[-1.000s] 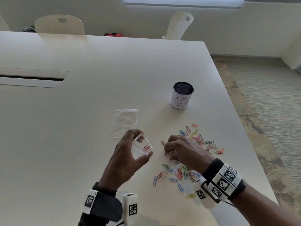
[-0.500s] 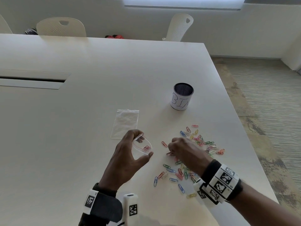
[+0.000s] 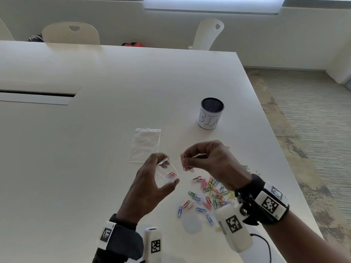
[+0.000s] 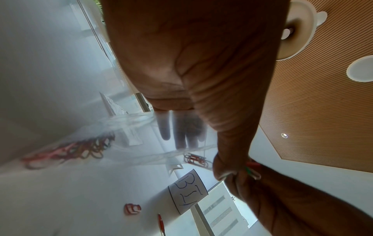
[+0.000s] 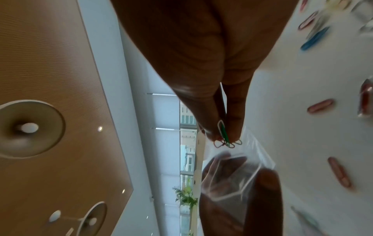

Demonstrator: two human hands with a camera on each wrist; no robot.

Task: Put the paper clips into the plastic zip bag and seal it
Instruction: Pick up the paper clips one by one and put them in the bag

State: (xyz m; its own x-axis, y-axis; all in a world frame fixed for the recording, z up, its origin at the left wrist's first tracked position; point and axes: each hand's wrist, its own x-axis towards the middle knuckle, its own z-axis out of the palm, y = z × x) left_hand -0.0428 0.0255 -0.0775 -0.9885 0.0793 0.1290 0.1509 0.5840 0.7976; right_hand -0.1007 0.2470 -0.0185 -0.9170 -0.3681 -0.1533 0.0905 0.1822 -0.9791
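Note:
My left hand [image 3: 152,179] holds a small clear zip bag [image 3: 168,172] between thumb and fingers, its mouth bowed wide and facing right. A few red clips [image 3: 171,174] lie inside it. My right hand [image 3: 207,158] pinches a small bunch of paper clips [image 3: 184,162] just right of the bag's mouth, above the table. In the right wrist view the pinched clips [image 5: 225,140] hang right above the bag's rim [image 5: 232,178]. Several coloured clips [image 3: 209,194] lie scattered on the white table [image 3: 95,130] below my right wrist.
A second, flat zip bag [image 3: 145,144] lies on the table beyond my left hand. A white cup marked BIN [image 3: 210,113] stands further back right. The table's right edge [image 3: 269,130] runs close to the loose clips. Chairs [image 3: 70,34] stand at the far side.
My right hand lifted off the table from the scattered clips with a few clips pinched and came up and left to the bag's mouth. The left hand kept the bag still.

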